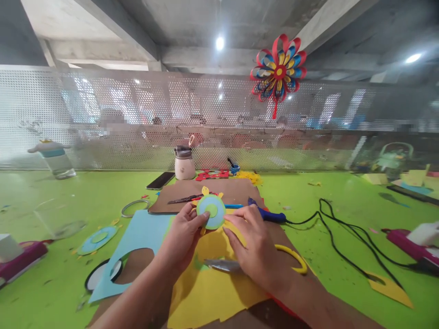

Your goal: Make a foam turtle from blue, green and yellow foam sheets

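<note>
Closest of all are the 2 bare forearms point(147, 278), stretched over a yellow sheet point(206, 301) on the green tabletop point(346, 292). The left hand point(187, 226) has its grip around the lower left edge of a layered paper disc point(214, 209), blue and green with small yellow tabs, thumb across its face, held up above the sheet. The right hand point(255, 237) is at the disc's right edge, its grip narrow; I can't tell whether it pinches anything. Below that hand lie scissors point(222, 265), partly hidden, and just beyond is a blue glue gun point(274, 215). Over on the left, 1 similar disc point(99, 237) rests near a blue sheet point(135, 233).
</note>
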The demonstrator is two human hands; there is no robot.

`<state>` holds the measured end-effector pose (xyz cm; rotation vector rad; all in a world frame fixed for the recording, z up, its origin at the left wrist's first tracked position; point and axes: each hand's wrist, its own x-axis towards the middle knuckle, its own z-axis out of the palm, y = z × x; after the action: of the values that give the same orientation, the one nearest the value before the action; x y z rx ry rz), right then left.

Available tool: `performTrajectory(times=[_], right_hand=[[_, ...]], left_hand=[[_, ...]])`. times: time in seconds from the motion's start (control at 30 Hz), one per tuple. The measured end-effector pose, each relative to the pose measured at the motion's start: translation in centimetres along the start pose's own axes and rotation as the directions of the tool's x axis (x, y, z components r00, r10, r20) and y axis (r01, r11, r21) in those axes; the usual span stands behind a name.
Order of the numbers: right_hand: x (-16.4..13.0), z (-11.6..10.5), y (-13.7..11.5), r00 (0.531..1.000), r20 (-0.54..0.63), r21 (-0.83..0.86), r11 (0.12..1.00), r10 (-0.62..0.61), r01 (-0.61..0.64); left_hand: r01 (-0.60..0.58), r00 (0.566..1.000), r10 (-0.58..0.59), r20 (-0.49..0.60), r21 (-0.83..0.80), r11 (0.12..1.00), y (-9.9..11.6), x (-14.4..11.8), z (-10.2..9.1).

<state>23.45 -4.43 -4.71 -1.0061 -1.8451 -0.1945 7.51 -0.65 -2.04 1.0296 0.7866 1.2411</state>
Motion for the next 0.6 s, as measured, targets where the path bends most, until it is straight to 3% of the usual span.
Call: performTrajectory(times=[0.23, 0.6], right_hand=[[-0.4, 0.3, -0.1, 0.999, 0.035, -0.126, 0.992, -0.022, 0.026], [-0.6, 0.0, -1.2, 0.999, -0.035, -0.019, 1.000, -0.022, 0.021]], left_hand=[[0.027, 1.000, -0.027, 0.012, -0.009, 1.000, -0.2, -0.2, 0.2], [-0.003, 0.999, 0.000, -0.035, -0.083, 0.997, 0.1, -0.1, 0.2]])
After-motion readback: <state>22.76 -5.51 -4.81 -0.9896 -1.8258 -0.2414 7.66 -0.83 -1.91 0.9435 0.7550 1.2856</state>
